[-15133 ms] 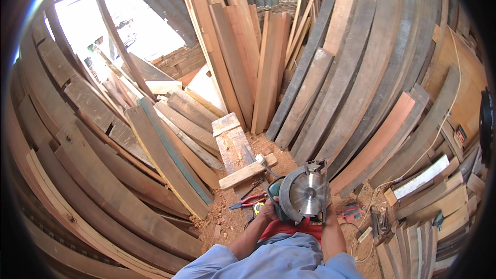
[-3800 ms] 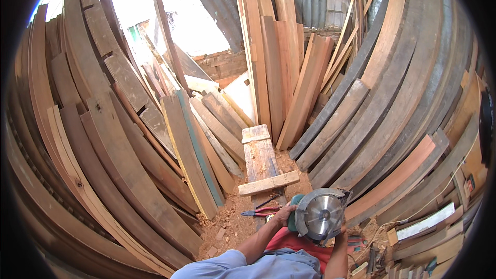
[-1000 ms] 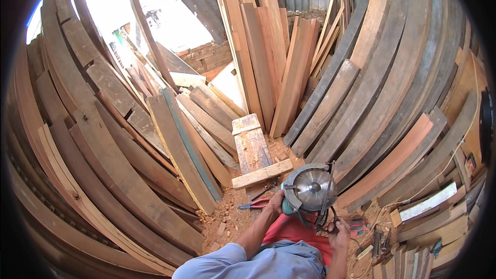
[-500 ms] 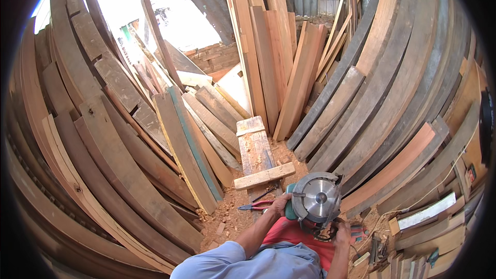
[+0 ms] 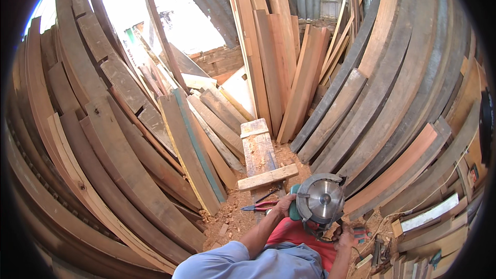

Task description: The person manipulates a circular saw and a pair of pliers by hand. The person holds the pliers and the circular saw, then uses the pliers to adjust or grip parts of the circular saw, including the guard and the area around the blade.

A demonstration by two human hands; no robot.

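A circular saw [image 5: 324,201] with a round shiny blade and teal body is tilted up in front of me, blade side facing me. My left hand [image 5: 283,205] grips its teal body on the left side. At the saw's lower right edge, my right hand [image 5: 345,238] is closed, fingers curled beside the dark lower parts; what they pinch is hidden. Red-handled pliers [image 5: 260,206] lie left of the saw, near my left wrist. Just beyond the saw stands a low wooden bench [image 5: 258,150] with a crosspiece [image 5: 268,177].
Long boards [image 5: 134,176] lean in stacks on the left, more boards [image 5: 403,98] on the right. Upright timbers [image 5: 268,62] stand at the back. Wood shavings [image 5: 232,217] cover the ground. Loose tools [image 5: 380,250] and a pale cord [image 5: 395,212] lie at the lower right.
The whole view has shifted slightly. My left hand keeps its hold on the saw. My right hand's fingers have moved a little lower and curled more at the saw's lower edge.
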